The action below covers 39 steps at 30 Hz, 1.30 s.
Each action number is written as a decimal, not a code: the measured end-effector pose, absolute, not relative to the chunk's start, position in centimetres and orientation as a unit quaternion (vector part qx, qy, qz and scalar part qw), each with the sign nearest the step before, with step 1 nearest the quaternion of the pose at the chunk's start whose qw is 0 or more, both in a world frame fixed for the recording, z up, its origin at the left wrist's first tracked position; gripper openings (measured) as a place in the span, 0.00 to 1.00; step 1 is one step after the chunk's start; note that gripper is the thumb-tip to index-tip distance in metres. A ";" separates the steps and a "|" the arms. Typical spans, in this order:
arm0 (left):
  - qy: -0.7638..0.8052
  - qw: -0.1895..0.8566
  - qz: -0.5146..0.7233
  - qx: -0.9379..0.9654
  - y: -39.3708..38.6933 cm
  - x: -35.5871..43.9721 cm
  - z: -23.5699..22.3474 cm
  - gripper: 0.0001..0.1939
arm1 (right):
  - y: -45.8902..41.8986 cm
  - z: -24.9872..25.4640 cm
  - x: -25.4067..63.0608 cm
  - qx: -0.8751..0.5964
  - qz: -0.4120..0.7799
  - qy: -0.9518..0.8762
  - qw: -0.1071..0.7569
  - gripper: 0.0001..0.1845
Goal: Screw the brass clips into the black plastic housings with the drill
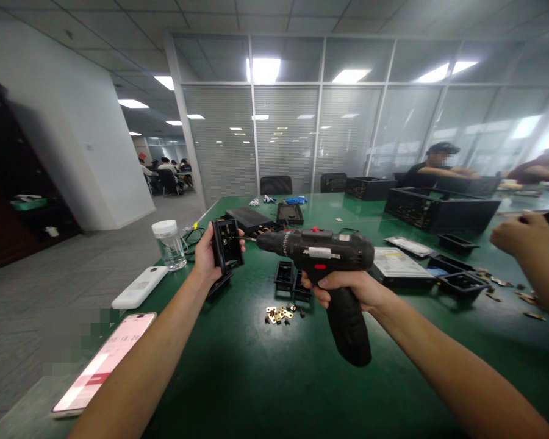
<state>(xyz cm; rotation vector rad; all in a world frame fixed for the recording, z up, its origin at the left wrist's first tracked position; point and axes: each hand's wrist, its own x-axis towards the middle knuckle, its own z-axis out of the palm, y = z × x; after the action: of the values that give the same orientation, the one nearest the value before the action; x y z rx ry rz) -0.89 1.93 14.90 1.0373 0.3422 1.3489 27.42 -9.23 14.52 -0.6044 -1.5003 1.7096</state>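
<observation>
1. The small black box (229, 247) was up in the air over the left part of the table, a bit tilted. It looked like hard plastic, with straight edges, an open hollow front and shiny gold bits inside.
2. My left hand (205, 256) held it, thumb and fingers pinching it from its two sides.
3. The drill (322, 247) was fat and black, with a round nose, a red button and a pale sticker. My right hand (348, 288) was wrapped around its handle, fingers curled in tight.
4. The thin metal bit (249, 239) pointed sideways at the box's open front. I could not tell if its tip touched a screw.
5. Under the drill sat two little black trays (284, 276), hollow with square corners. Just nearer to me lay a pile of flat gold plates and dark screws (279, 314).
6. The table (256, 384) was green, smooth and a little shiny.
7. On my left stood a clear round bottle (174, 253) with a white lid. Near it were a smooth white block (140, 286) and a flat phone (105, 366) with a pink screen.
8. On my right lay a flat silver-topped drive (402, 262). Past it stood a big black case (441, 208) with an open top.
</observation>
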 end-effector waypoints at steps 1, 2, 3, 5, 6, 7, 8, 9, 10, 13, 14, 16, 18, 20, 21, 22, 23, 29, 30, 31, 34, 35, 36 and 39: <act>0.151 0.645 0.593 0.456 2.0 -0.9 14.9 0.26 | -9.2 14.5 27.4 -0.237 0.671 -0.589 0.382 0.16; 0.151 0.645 0.594 0.457 2.0 -0.9 14.8 0.26 | -9.2 14.4 27.5 -0.236 0.672 -0.589 0.381 0.15; 0.151 0.644 0.594 0.457 2.0 -1.0 14.8 0.26 | -9.2 14.4 27.5 -0.235 0.672 -0.590 0.380 0.15; 0.149 0.644 0.595 0.458 2.1 -1.0 14.7 0.26 | -9.1 14.3 27.6 -0.232 0.671 -0.593 0.380 0.14; 0.147 0.644 0.595 0.458 2.2 -1.0 14.7 0.26 | -9.1 14.2 27.6 -0.232 0.670 -0.594 0.381 0.14; 0.145 0.645 0.594 0.458 2.2 -1.0 14.7 0.26 | -9.1 14.2 27.6 -0.232 0.669 -0.595 0.381 0.14; 0.142 0.646 0.594 0.458 2.2 -1.0 14.7 0.26 | -9.1 14.2 27.6 -0.232 0.668 -0.595 0.382 0.15; 0.141 0.646 0.594 0.458 2.3 -1.0 14.6 0.26 | -9.1 14.2 27.6 -0.232 0.667 -0.596 0.382 0.15; 0.141 0.646 0.594 0.459 2.3 -1.1 14.6 0.26 | -9.1 14.3 27.6 -0.232 0.667 -0.597 0.382 0.15; 0.144 0.644 0.596 0.457 2.3 -1.1 14.6 0.26 | -9.2 14.4 27.5 -0.229 0.667 -0.597 0.382 0.15; 0.146 0.644 0.596 0.457 2.3 -1.1 14.6 0.26 | -9.2 14.4 27.5 -0.229 0.667 -0.597 0.383 0.15; 0.147 0.643 0.597 0.456 2.2 -1.0 14.6 0.27 | -9.2 14.5 27.4 -0.229 0.668 -0.594 0.385 0.15; 0.150 0.642 0.598 0.457 2.1 -1.0 14.7 0.27 | -9.3 14.6 27.4 -0.230 0.669 -0.591 0.387 0.15; 0.153 0.640 0.600 0.456 2.0 -1.0 14.8 0.27 | -9.3 14.6 27.4 -0.231 0.669 -0.589 0.390 0.15; 0.155 0.639 0.600 0.456 2.0 -1.0 14.8 0.27 | -9.3 14.6 27.4 -0.231 0.670 -0.588 0.390 0.15; 0.155 0.639 0.600 0.456 1.9 -0.9 14.9 0.27 | -9.3 14.6 27.4 -0.231 0.670 -0.588 0.390 0.15; 0.156 0.639 0.600 0.456 1.9 -0.9 14.9 0.27 | -9.3 14.6 27.4 -0.232 0.670 -0.588 0.390 0.15; 0.152 0.636 0.600 0.460 1.9 -1.0 14.9 0.27 | -9.3 14.5 27.4 -0.237 0.667 -0.589 0.390 0.15; 0.151 0.637 0.600 0.460 1.9 -1.0 14.9 0.27 | -9.4 14.5 27.4 -0.237 0.667 -0.589 0.390 0.15; 0.150 0.639 0.598 0.460 1.9 -1.0 14.9 0.27 | -9.4 14.6 27.4 -0.237 0.666 -0.589 0.390 0.16; 0.147 0.643 0.594 0.460 1.9 -1.0 15.0 0.27 | -9.4 14.7 27.3 -0.236 0.667 -0.589 0.392 0.16; 0.147 0.644 0.595 0.458 1.9 -1.0 15.0 0.27 | -9.4 14.7 27.3 -0.235 0.667 -0.588 0.393 0.16; 0.146 0.644 0.597 0.457 1.9 -1.0 15.0 0.26 | -9.4 14.8 27.3 -0.234 0.666 -0.587 0.395 0.16; 0.146 0.642 0.601 0.453 1.9 -1.0 15.0 0.26 | -9.5 14.8 27.3 -0.233 0.665 -0.589 0.395 0.16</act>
<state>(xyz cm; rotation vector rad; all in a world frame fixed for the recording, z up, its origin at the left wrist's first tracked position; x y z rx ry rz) -1.00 1.85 15.01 1.0321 0.3324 1.3698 27.30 -9.46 14.76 -0.5919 -1.4940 1.6862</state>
